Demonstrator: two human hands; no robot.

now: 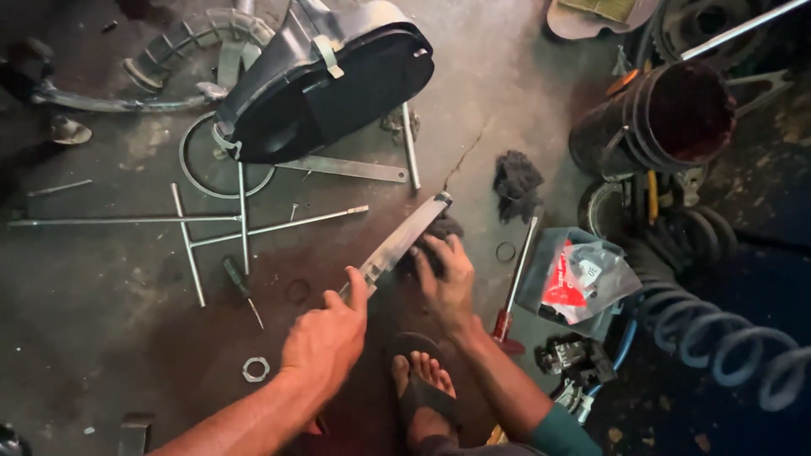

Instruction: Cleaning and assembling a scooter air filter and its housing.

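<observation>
Two hands were on one part: a long flat grey metal bar (pixel 404 239) lying at frame centre, its long axis running diagonally from lower left, near my left thumb, up to upper right, where its far end stopped near a crack in the concrete floor (pixel 101 338). My left hand (pixel 328 338) gripped the lower end, thumb pressed along the bar's edge, the other fingers curled under and out of view, so I couldn't tell how tightly they closed. My right hand (pixel 443 274) sat just beside the bar's middle, on its right side, fingers bunched on a dark greasy rag (pixel 432 230) pressed against the bar. The bar lay ahead of both hands and tilted away to the upper right. The left hand was nearer the near end; the right was nearer the middle and the far end.

My foot in a dark sandal (pixel 420 380) was at bottom centre, directly below the right hand. A second dark rag (pixel 516 181) lay on the floor right of the bar's far end, apart from it. A red-handled screwdriver (pixel 513 287) lay just right of my right wrist, with a small ring beside its shaft. Left of centre, long thin T-handle rods (pixel 220 226) lay crossed, and a hex nut (pixel 256 368) sat at lower left. A large black plastic housing (pixel 329 80) filled top centre.
</observation>
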